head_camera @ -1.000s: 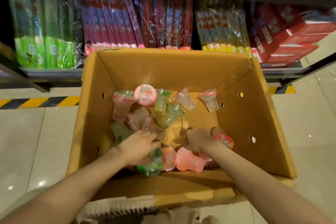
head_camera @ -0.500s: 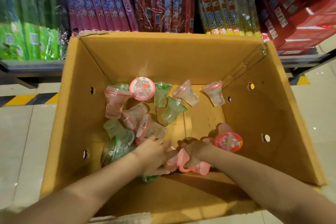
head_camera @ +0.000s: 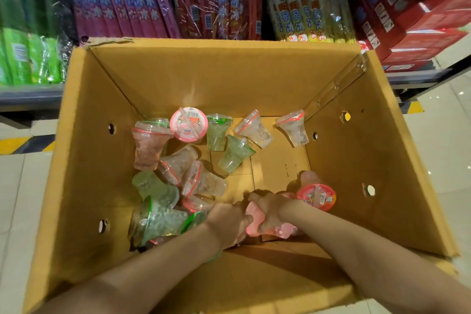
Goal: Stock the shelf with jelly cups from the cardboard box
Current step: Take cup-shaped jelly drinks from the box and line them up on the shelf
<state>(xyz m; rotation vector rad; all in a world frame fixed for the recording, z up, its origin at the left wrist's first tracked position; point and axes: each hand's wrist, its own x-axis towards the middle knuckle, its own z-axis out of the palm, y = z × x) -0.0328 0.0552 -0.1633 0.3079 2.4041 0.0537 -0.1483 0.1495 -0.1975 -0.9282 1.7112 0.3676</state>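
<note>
Shelf (head_camera: pixel 30 95) runs across the top of my view, packed with green, purple-red and yellow stick packs plus red cartons (head_camera: pixel 418 30) on the right. I see no free slot for cups from this angle.

Cardboard box (head_camera: pixel 219 76) sits on the tiled floor (head_camera: pixel 15 199) just in front of the shelf, flaps open, a strip of clear tape hanging loose at its far right corner.

Jelly cups lie loose on the box bottom, mostly tipped on their sides: green ones (head_camera: pixel 233 158) and clear-pink ones toward the left and far wall, one lid-up pink cup (head_camera: pixel 188 123) at the back, another (head_camera: pixel 316 197) just right of my right wrist.

Both hands work the near edge. Right hand (head_camera: pixel 269 211) has its fingers wrapped round a pink jelly cup (head_camera: pixel 254 224). Left hand (head_camera: pixel 226 222) is curled in against that same cup and the pile under it; whether it grips a cup of its own I cannot tell, its fingers are hidden.

Risks, as I judge them: cups are slick and tapered, so a bundled grab could drop one on lifting. Squeezing hard may pop a foil lid. The high box wall could knock a cup loose on the way out.
</note>
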